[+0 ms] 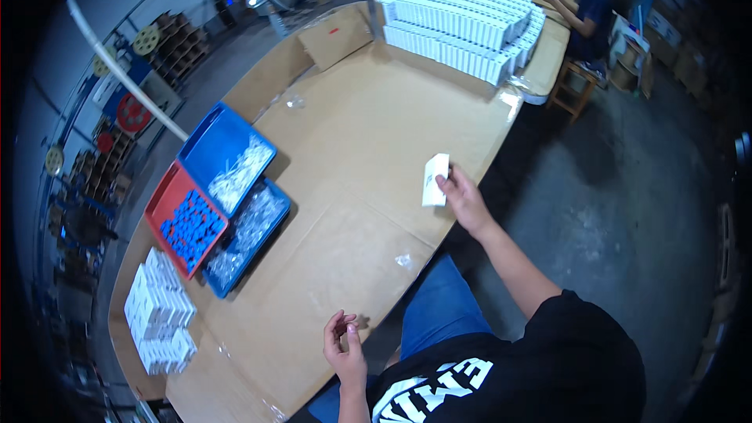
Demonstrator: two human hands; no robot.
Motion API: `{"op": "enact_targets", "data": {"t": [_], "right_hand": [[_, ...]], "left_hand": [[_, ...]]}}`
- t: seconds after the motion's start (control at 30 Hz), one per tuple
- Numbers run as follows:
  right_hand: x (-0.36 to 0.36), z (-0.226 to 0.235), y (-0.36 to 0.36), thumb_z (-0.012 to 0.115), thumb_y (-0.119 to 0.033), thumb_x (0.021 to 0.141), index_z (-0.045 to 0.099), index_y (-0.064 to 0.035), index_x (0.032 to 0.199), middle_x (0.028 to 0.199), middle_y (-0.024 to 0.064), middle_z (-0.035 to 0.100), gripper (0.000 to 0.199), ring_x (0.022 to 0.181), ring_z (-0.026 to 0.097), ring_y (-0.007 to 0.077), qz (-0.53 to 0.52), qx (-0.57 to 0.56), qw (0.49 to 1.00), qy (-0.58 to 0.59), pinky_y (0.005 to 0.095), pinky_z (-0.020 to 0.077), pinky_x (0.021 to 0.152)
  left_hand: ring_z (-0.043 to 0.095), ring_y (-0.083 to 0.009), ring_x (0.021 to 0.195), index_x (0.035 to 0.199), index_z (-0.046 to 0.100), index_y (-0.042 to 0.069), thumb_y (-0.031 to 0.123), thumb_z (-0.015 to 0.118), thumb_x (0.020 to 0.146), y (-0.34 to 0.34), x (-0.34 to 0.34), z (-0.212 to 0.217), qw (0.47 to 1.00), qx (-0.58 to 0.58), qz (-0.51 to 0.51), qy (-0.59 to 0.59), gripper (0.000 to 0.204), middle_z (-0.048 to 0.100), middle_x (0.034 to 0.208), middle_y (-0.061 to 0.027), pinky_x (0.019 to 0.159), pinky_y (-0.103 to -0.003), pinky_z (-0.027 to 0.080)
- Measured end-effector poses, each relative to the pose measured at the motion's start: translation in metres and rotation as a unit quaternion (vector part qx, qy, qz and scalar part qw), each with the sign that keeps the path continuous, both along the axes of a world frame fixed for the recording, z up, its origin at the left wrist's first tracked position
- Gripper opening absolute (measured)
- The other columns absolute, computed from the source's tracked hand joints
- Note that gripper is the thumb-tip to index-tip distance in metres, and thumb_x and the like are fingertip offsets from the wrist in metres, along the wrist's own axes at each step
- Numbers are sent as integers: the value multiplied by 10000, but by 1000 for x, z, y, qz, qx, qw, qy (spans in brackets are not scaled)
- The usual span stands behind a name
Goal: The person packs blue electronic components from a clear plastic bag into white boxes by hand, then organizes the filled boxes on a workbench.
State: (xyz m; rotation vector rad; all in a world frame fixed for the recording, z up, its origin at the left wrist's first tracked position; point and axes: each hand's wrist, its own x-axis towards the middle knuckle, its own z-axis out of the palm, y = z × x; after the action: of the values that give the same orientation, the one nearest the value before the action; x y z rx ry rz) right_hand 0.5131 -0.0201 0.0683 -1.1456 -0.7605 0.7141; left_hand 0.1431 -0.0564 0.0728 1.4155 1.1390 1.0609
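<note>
Two hands at the right edge of the bench [352, 157], well apart. Right hand [466, 203]: clamps a small white box [435, 182] between thumb and fingers; holds it above the bench, just inside the right edge, past the middle toward the far end. Left hand [345, 354]: hovers at the right edge, toward the near end; fingers loosely curled, thumb slightly apart from them.

Along the left edge: three trays, partly overlapping. Upper blue tray [213, 135]: carries small white parts [239, 176]; rests partly over the lower blue tray [258, 249]. Red tray [174, 190]: carries small blue pieces [192, 227]; sits just beside the upper blue tray. Lower blue tray: carries clear plastic pieces [254, 219].

At the near left corner: a pile of white cartons [157, 305], near the red tray. Across the far end: a large block of white boxes [454, 19], stacked in tight rows. Near the right edge, between the two hands: a scrap of clear plastic [403, 261]. Just beyond the far right corner: a person in a dark top [593, 19], at a wooden stool [573, 90].
</note>
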Motion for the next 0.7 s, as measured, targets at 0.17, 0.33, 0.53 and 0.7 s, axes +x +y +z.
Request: {"op": "enact_targets", "data": {"t": [0.17,0.33,0.53,0.7], "right_hand": [[118,22,9,727,-56,900,470,-22,1459,1157,74,631,616,1030,650,167,-184,31,982,1,320,561,878],[270,22,11,630,24,885,514,24,1377,1162,97,645,505,1039,680,226,-294,118,944,92,365,576,881],[350,32,37,595,-35,934,590,49,1268,1172,125,672,345,1069,681,221,-373,136,912,103,359,550,908],[402,26,73,648,-121,931,649,4,1241,1123,90,711,334,1028,696,211,-412,84,904,82,348,547,872]], "left_hand": [[666,-192,1016,1276,627,-7,21,635,972,33,70,5,992,52,-83,78,306,709,1122,-131,955,-353,516],[586,-297,1188,1309,602,31,92,734,881,54,135,-15,938,216,-194,190,451,649,1224,-132,1053,-422,428],[510,-326,1275,1302,614,62,212,773,849,57,152,-24,923,236,-154,264,503,586,1308,-123,1102,-468,340],[512,-316,1280,1282,626,79,274,778,846,56,156,-24,917,236,-146,287,502,583,1300,-113,1103,-477,321]]}}
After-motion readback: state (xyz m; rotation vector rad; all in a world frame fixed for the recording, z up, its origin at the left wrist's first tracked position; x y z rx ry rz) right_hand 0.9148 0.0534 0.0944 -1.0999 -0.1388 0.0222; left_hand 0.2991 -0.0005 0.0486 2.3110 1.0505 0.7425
